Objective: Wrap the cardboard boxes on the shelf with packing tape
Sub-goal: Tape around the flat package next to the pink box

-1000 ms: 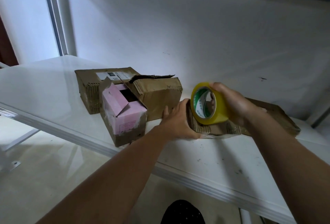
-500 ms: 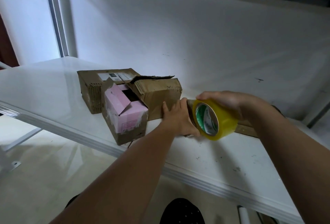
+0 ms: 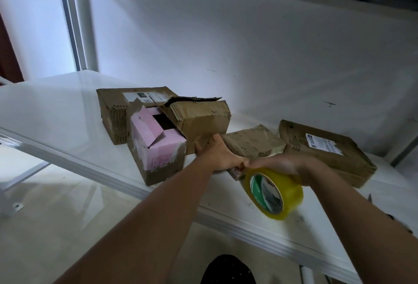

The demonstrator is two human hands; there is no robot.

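Four cardboard boxes sit on the white shelf (image 3: 56, 111): small flat box (image 3: 253, 142) near the front edge, labelled box (image 3: 325, 150) toward the right end, pink-sided open box (image 3: 156, 147) and labelled box behind it (image 3: 126, 104) mid-shelf. Left hand (image 3: 218, 154) presses, fingers flat, on the flat box's left end. Right hand (image 3: 282, 164) grips yellow packing tape roll (image 3: 274, 193) from above, just off that box's front edge.

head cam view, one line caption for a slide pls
Left hand steadies a small cardboard box while right hand holds yellow tape roll.
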